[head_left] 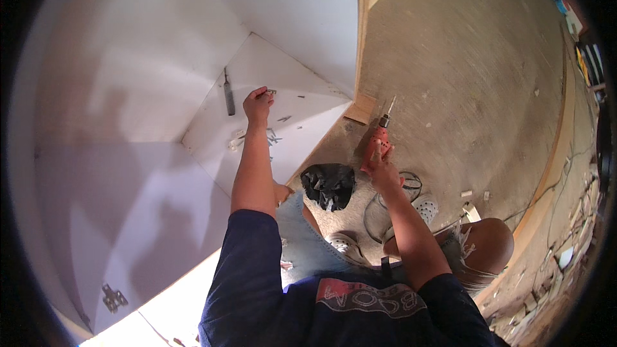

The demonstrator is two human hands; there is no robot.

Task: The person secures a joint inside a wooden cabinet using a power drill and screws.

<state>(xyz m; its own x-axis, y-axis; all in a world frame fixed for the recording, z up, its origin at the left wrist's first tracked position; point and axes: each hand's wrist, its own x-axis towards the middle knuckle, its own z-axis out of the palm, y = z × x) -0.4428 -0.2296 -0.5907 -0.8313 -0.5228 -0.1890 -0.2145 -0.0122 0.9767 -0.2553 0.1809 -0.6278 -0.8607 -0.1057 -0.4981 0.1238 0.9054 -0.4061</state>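
Observation:
My left hand (258, 104) pinches a small metal piece (272, 92) over the white bottom board (302, 77) of a white box-like cabinet. Near it lie a grey-handled tool with a thin tip (229, 95), loose screws (283, 119) and pale metal fittings (234, 142), some partly behind my left arm. My right hand (383, 168) is wrapped round an orange power drill (376, 144) with a long bit pointing up, held over the concrete at the cabinet's right side.
A black bag (326, 186) sits between my arms, beside a looped cable (414, 185). A hinge (114, 297) is on the lower-left white panel. A wood offcut (360, 108) lies by the cabinet's edge. My bent knee is at right; boards and clutter line the far right.

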